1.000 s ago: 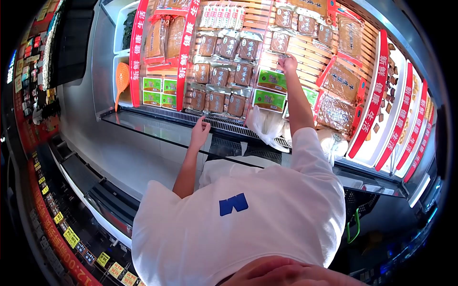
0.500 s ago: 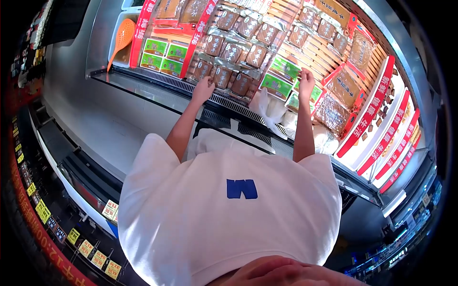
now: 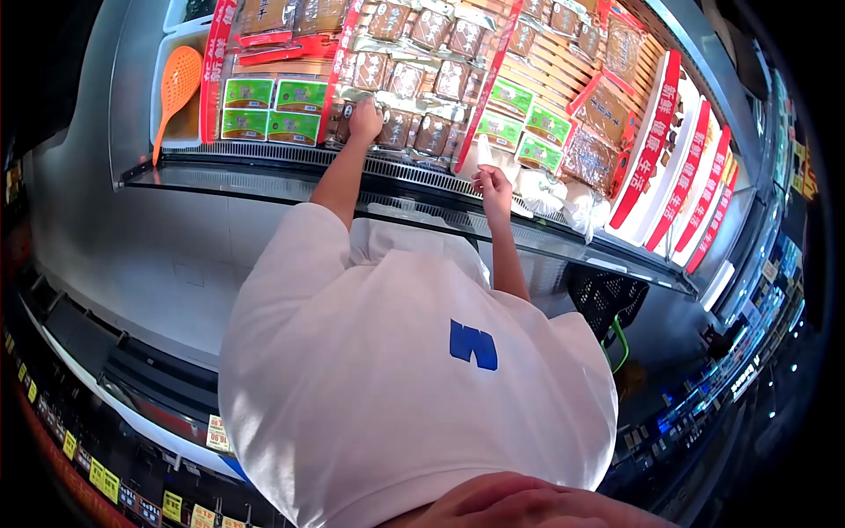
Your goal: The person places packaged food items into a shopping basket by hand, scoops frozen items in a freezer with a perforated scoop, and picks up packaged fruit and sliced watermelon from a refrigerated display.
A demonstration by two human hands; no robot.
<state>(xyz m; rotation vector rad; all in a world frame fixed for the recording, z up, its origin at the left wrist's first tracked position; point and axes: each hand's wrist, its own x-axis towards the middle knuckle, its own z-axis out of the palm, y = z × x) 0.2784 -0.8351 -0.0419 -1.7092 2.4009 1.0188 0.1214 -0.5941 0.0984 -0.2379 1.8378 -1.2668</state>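
Note:
My left hand is closed over the front row of brown vacuum-sealed packets. Its fingertips are hidden, so I cannot make out what they hold. Farther right, at the front edge of the display, my right hand has its fingers drawn together at a white plastic bag. Behind that bag lie several green-labelled packs. To the left of my left hand, more green-labelled packs sit flat in neat rows.
An orange slotted ladle rests in a white bin at the left. Knotted white bags lie along the front edge. Red dividers separate trays at the right. Below stands a black basket with a green handle.
My right hand has left the green-labelled packs and come down and left to the white bag. My left hand stays at the front brown packets. The view has shifted.

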